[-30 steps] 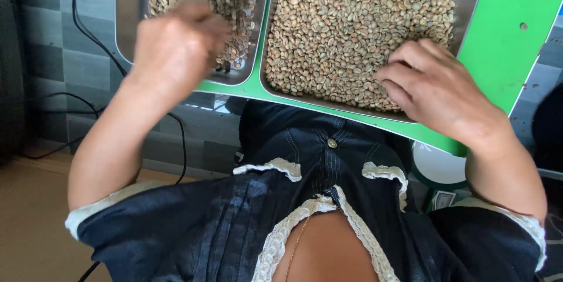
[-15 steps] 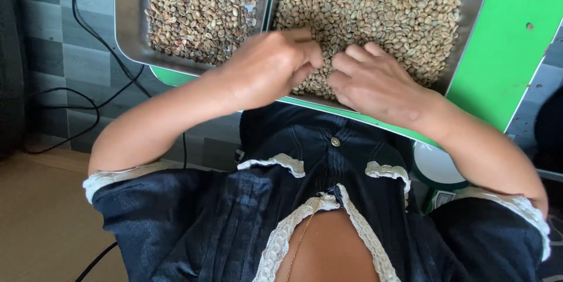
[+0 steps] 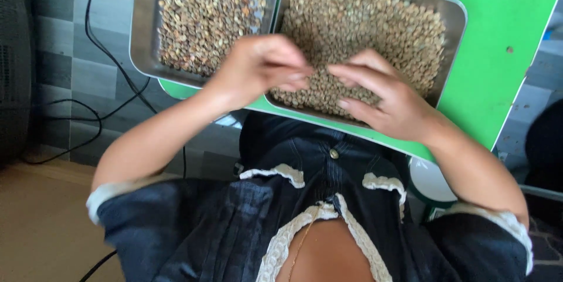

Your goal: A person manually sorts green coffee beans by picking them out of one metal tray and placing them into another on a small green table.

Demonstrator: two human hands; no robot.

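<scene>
Over the near edge of the right-hand metal tray (image 3: 451,18) of pale green beans (image 3: 363,30), I have both hands meeting. My left hand (image 3: 258,68) pinches its fingertips narrowly together; whether a bean sits between them I cannot tell. My right hand (image 3: 381,97) rests loosely curled on the beans, beside the left tray (image 3: 141,36) on the green table (image 3: 504,53).

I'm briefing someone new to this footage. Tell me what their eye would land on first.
First, the two hands meeting in the middle: the left hand with pinched fingertips and the right hand with spread fingers, both over the near edge of the right metal tray, which is full of pale beans. Then the bright green table under it, and the left metal tray of darker, mixed beans.
</scene>
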